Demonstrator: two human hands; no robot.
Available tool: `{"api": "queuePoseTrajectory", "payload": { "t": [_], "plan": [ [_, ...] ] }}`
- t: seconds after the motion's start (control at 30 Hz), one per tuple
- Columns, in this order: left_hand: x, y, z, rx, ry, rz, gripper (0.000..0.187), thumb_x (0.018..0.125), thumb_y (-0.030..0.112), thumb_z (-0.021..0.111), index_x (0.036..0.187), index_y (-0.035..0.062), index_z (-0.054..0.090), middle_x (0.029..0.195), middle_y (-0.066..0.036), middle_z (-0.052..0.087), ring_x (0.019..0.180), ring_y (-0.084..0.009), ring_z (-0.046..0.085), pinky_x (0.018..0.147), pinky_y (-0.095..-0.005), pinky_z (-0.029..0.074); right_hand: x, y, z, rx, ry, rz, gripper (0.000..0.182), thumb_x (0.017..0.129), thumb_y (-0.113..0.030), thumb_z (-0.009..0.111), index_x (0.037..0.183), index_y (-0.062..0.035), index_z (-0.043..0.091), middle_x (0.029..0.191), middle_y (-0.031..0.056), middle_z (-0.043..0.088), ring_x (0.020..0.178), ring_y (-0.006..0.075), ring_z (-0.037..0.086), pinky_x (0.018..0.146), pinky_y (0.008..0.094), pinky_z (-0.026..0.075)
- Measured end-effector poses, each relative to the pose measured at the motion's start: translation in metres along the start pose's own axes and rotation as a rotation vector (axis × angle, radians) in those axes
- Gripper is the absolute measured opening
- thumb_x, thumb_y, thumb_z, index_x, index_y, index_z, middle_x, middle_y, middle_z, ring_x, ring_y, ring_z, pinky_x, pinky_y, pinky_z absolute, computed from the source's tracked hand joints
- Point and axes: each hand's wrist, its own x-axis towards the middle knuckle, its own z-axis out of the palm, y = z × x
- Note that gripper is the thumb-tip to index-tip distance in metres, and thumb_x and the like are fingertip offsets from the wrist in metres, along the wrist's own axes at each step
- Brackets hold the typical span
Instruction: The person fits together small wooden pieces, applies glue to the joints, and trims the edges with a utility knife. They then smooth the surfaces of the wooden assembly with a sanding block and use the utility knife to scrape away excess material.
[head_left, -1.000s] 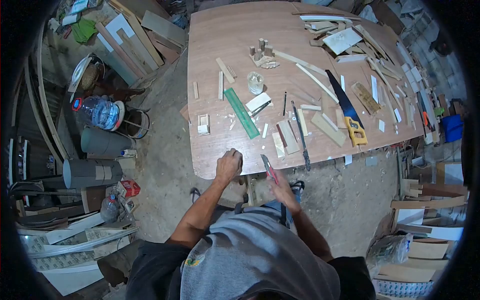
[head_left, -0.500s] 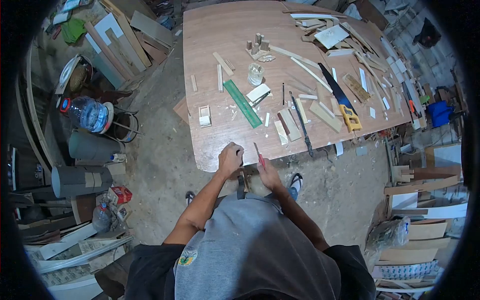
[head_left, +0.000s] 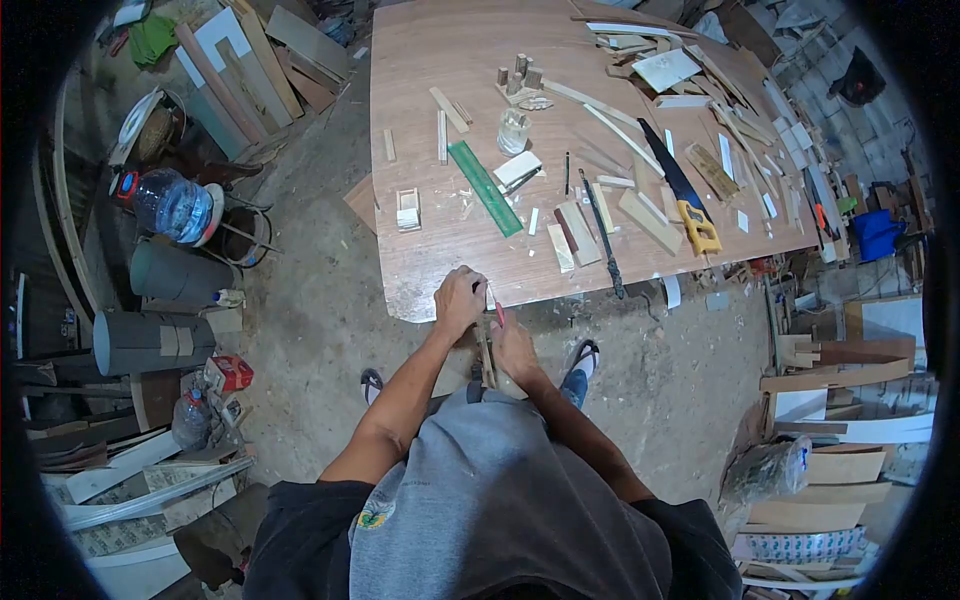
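Observation:
At the table's near edge, my left hand (head_left: 461, 302) has its fingers curled at the tabletop; a small dark thing shows by its fingertips, too small to name. My right hand (head_left: 513, 347) is wrapped round a red-handled cutter (head_left: 500, 314), whose thin blade points up beside my left fingers. Below the edge, between my wrists, hangs a narrow strip (head_left: 486, 352). Beyond my hands lie a green ruler (head_left: 485, 188), a small wooden box (head_left: 408, 210) and short wood pieces (head_left: 561, 248).
The wooden table (head_left: 430, 265) also bears a glass jar (head_left: 514, 132), a handsaw (head_left: 680, 185) with a yellow handle, a thin dark rod (head_left: 600, 232) and piled offcuts (head_left: 665, 70). A water bottle (head_left: 172, 205) on a stand is at the left; boards (head_left: 840, 375) lie at the right.
My right hand has moved left with the red cutter, bringing its blade next to my left hand. The camera view has shifted slightly.

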Motion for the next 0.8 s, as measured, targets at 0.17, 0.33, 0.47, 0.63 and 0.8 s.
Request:
{"api": "queuePoseTrajectory", "payload": {
  "t": [0.17, 0.33, 0.47, 0.63, 0.8],
  "plan": [
    [-0.001, 0.001, 0.001, 0.004, -0.016, -0.02, 0.017, 0.086, 0.02, 0.066, 0.089, 0.0055, 0.074, 0.096, -0.011, 0.067, 0.094, -0.033, 0.064, 0.081, -0.0432, 0.051, -0.001, 0.005, 0.007, -0.01, -0.014, 0.031, 0.034, 0.097, -0.018, 0.052, 0.118, 0.0068, 0.042, 0.094, 0.0394, 0.061, 0.089, 0.0569, 0.06, 0.078, 0.0625, 0.046],
    [-0.001, 0.003, 0.0, 0.01, -0.019, -0.025, 0.017, 0.086, 0.02, 0.066, 0.09, 0.0053, 0.074, 0.096, -0.011, 0.068, 0.094, -0.0332, 0.064, 0.081, -0.0432, 0.051, -0.005, 0.001, 0.007, -0.002, 0.001, 0.054, 0.034, 0.098, -0.021, 0.05, 0.117, 0.0063, 0.043, 0.094, 0.0387, 0.061, 0.089, 0.0567, 0.06, 0.078, 0.0629, 0.046],
    [-0.003, 0.004, -0.001, 0.037, -0.018, 0.033, 0.016, 0.087, 0.018, 0.066, 0.092, 0.0054, 0.074, 0.098, -0.011, 0.067, 0.093, -0.0329, 0.064, 0.081, -0.0418, 0.051, -0.003, -0.002, 0.007, -0.03, -0.039, 0.109, 0.035, 0.1, -0.024, 0.046, 0.119, 0.006, 0.042, 0.094, 0.0374, 0.063, 0.089, 0.0558, 0.061, 0.079, 0.0622, 0.047],
    [-0.011, 0.001, 0.001, -0.04, 0.027, 0.14, 0.013, 0.089, 0.013, 0.065, 0.094, 0.0048, 0.073, 0.098, -0.01, 0.067, 0.093, -0.0316, 0.064, 0.079, -0.04, 0.052, 0.001, 0.002, 0.012, -0.024, -0.068, 0.135, 0.036, 0.1, -0.023, 0.045, 0.122, 0.0053, 0.042, 0.094, 0.0363, 0.065, 0.09, 0.0551, 0.062, 0.08, 0.0619, 0.047],
    [-0.014, -0.002, 0.0, 0.028, 0.015, 0.199, 0.012, 0.089, 0.01, 0.065, 0.097, 0.0064, 0.073, 0.1, -0.009, 0.067, 0.093, -0.0309, 0.065, 0.076, -0.0398, 0.053, 0.0, 0.001, 0.008, -0.058, -0.085, 0.129, 0.037, 0.1, -0.024, 0.042, 0.122, 0.0058, 0.042, 0.093, 0.0368, 0.065, 0.089, 0.0545, 0.063, 0.08, 0.0615, 0.048]
  ]
}}
